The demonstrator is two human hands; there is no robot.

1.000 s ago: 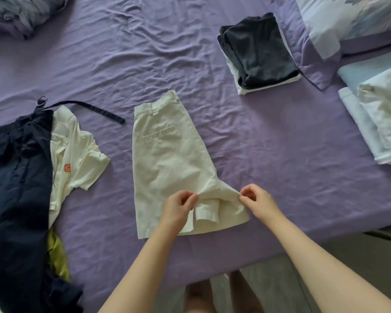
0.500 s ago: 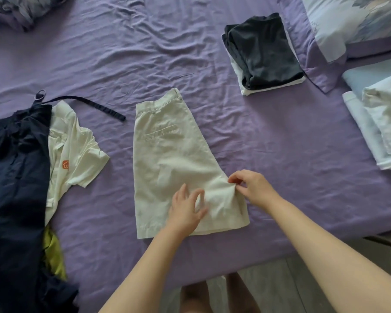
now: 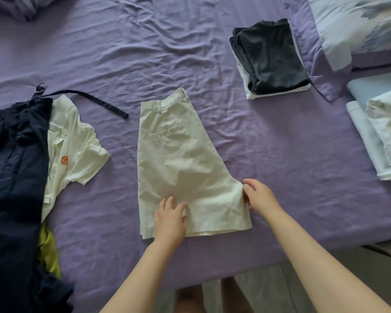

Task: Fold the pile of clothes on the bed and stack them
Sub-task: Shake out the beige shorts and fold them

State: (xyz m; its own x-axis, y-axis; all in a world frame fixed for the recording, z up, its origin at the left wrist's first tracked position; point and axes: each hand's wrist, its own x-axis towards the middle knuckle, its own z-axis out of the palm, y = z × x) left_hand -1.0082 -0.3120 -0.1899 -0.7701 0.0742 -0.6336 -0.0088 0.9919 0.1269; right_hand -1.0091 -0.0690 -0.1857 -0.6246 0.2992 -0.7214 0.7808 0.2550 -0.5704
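Observation:
Cream shorts lie folded in half lengthwise on the purple bed sheet, waistband away from me. My left hand rests flat on the lower hem area, fingers spread. My right hand pinches the crotch corner at the shorts' right edge. A stack of folded clothes, dark garment on top of a white one, sits at the back right. Unfolded clothes lie at the left: a dark navy garment, a cream polo shirt with an orange logo, and a yellow-green piece.
A dark belt strap with a ring trails from the navy garment. Pillows and folded pale bedding fill the right side. The bed edge runs just below my hands, floor and my legs beyond it.
My left hand let go of the turned-up hem and now presses flat on the shorts. The right hand pulled the crotch corner outward to the right, so the flap lies flat.

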